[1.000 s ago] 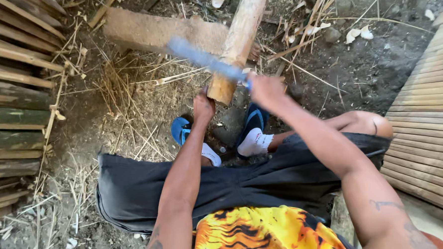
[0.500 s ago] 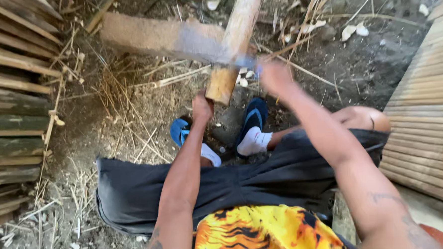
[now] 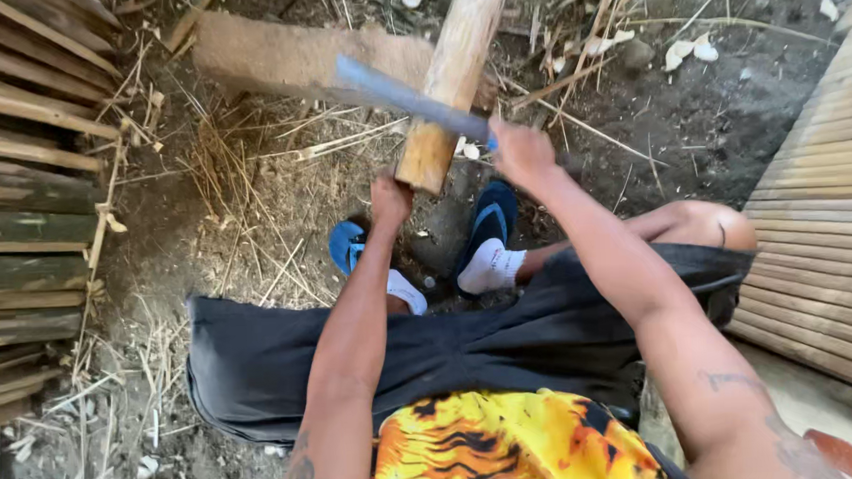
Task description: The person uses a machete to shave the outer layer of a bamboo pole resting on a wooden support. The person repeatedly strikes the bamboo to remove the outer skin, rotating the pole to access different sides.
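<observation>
The thick round wooden pole leans between both feet — the long flat metal blade crosses it, the weathered slatted bamboo panel left.

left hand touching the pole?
Touching. The head view shows the left hand gripping the lower end of the pole, with no gap.

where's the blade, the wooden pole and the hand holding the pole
blade [image 3: 396,94], head view, on the flat middle of the metal
wooden pole [image 3: 456,56], head view, on its bare shaft
left hand [image 3: 391,198], head view, on the back of the hand
</observation>
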